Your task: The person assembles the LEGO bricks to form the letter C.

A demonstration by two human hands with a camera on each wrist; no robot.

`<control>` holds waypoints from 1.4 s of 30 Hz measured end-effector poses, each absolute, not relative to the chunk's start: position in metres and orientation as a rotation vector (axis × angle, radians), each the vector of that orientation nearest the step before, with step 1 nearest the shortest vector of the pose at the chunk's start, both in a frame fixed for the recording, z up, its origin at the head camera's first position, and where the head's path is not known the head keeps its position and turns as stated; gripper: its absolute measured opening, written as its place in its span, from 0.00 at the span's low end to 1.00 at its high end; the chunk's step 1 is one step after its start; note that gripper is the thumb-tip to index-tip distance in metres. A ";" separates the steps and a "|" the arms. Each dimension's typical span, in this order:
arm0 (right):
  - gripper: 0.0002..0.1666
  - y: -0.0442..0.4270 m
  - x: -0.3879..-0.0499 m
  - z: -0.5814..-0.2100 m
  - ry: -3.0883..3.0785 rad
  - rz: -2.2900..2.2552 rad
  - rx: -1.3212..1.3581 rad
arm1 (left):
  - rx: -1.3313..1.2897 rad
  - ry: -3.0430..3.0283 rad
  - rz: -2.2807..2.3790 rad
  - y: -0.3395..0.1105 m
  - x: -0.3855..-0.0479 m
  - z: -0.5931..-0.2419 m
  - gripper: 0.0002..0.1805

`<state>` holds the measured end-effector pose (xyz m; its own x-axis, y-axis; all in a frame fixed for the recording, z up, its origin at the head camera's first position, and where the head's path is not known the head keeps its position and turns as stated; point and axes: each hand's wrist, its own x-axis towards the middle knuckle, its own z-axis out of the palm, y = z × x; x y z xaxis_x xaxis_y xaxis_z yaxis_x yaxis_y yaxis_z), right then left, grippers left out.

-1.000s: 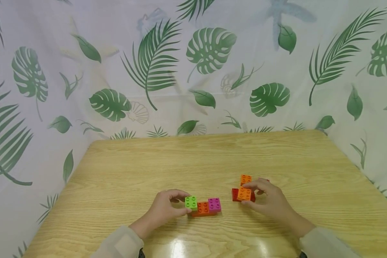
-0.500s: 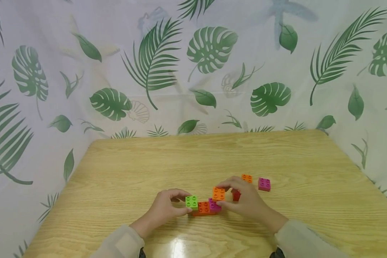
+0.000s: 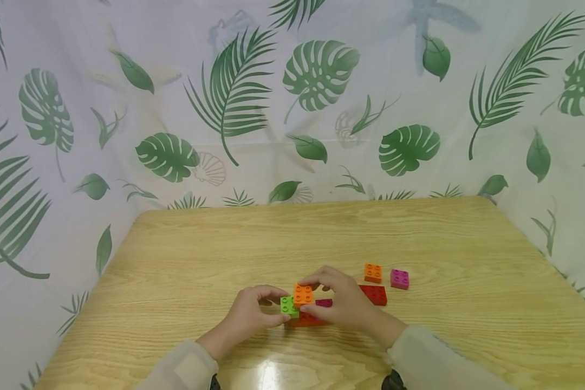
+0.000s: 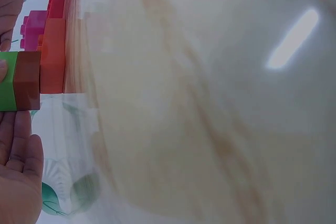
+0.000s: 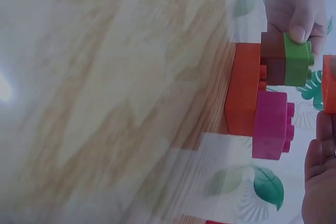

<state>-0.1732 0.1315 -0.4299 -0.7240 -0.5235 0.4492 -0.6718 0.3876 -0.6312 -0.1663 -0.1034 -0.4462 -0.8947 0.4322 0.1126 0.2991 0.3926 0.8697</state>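
Observation:
My left hand (image 3: 251, 314) pinches a lime green toy brick (image 3: 288, 307) between thumb and fingers. That brick sits on a brown brick (image 4: 27, 80), stacked at the left end of a long orange-red brick (image 5: 243, 93). A magenta brick (image 5: 269, 124) is fixed on the long brick's other end. With thumb and fingertips, my right hand (image 3: 343, 300) holds a square orange brick (image 3: 303, 295). In the right wrist view a gap separates this orange brick from the green brick's studs. The right hand partly covers the magenta brick in the head view.
To the right on the wooden table (image 3: 185, 249) lie a long red brick (image 3: 373, 295), a loose orange brick (image 3: 372, 273) and a loose magenta brick (image 3: 400, 278). A leaf-patterned cloth (image 3: 253, 184) stands behind the table and at its sides.
My right hand has lifted the orange brick off the red brick area and carried it left, from beyond the magenta brick to beside the green one. The left hand has stayed put.

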 end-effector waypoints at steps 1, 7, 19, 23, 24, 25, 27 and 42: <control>0.22 0.129 -0.173 -0.430 -2.475 1.247 1.076 | 0.664 2.511 1.521 -0.103 -0.166 -0.446 0.18; 0.21 0.119 -0.173 -0.428 -2.534 1.249 1.081 | 0.663 2.525 1.496 -0.103 -0.166 -0.447 0.20; 0.20 0.110 -0.173 -0.426 -2.567 1.200 1.125 | 0.713 2.487 1.526 -0.104 -0.168 -0.444 0.17; 0.20 0.108 -0.174 -0.425 -2.617 1.170 1.110 | 0.715 2.493 1.512 -0.105 -0.168 -0.444 0.17; 0.20 0.108 -0.174 -0.424 -2.633 1.163 1.103 | 0.714 2.497 1.506 -0.105 -0.169 -0.445 0.17; 0.20 0.107 -0.174 -0.423 -2.653 1.156 1.092 | 0.713 2.500 1.499 -0.105 -0.169 -0.445 0.17; 0.20 0.107 -0.174 -0.422 -2.675 1.146 1.078 | 0.711 2.507 1.489 -0.105 -0.169 -0.445 0.18; 0.21 0.106 -0.171 -0.420 -2.740 1.142 0.989 | 0.709 2.507 1.500 -0.104 -0.166 -0.442 0.18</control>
<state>-0.1712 0.1063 -0.4199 -0.8002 -0.5488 0.2418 -0.5582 0.5341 -0.6350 -0.1663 -0.1041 -0.4422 -0.8801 0.4587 0.1222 0.3245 0.3936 0.8601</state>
